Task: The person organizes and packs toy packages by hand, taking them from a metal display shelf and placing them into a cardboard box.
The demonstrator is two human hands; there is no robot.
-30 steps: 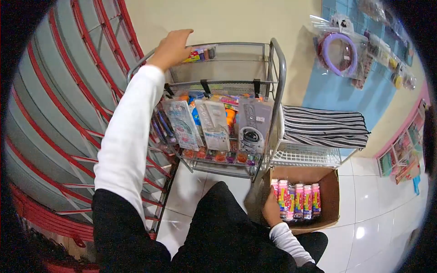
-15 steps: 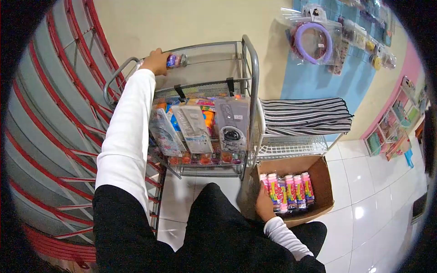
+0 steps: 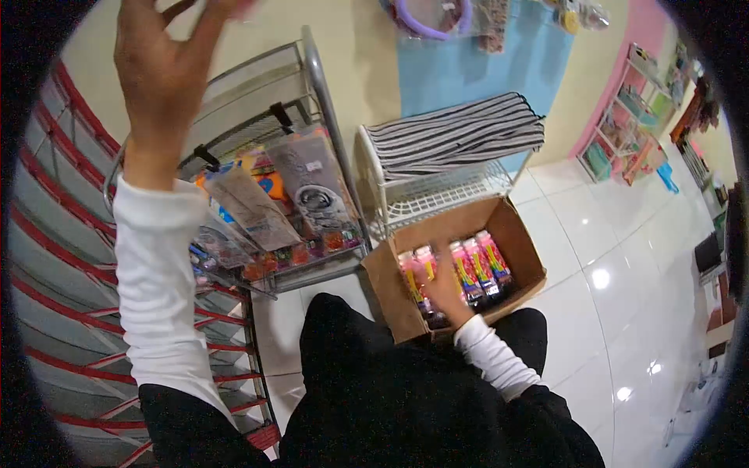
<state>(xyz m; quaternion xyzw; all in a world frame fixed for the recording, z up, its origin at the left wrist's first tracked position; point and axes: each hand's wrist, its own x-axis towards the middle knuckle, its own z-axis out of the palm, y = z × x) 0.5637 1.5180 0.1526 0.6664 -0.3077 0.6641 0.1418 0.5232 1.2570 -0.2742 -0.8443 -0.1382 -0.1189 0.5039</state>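
Note:
My left hand [image 3: 165, 78] is raised at the top left, close to the camera, in front of the wire rack. Its thumb and fingers are spread, with the fingertips partly cut off by the frame edge and blurred; a small pink patch shows beside the thumb. My right hand [image 3: 446, 290] reaches into an open cardboard box [image 3: 524, 257], its fingers closed around one of the bottles and hiding most of it. Several pink-topped bottles [image 3: 488, 261] with bright labels stand in rows there, on both sides of the hand.
A grey wire rack [image 3: 318, 74] against the wall carries packaged goods [image 3: 312, 187]. Right of it stands a white plastic shelf [image 3: 437, 204] under a striped cloth [image 3: 460, 136]. A red folding gate [image 3: 70, 300] lines the left. Another small shelf [image 3: 616, 129] stands further right.
My left hand has left the rack's upper shelf, where a small bottle was at its fingers, and come up towards the camera. My right hand has moved from the box's left side in among the bottles.

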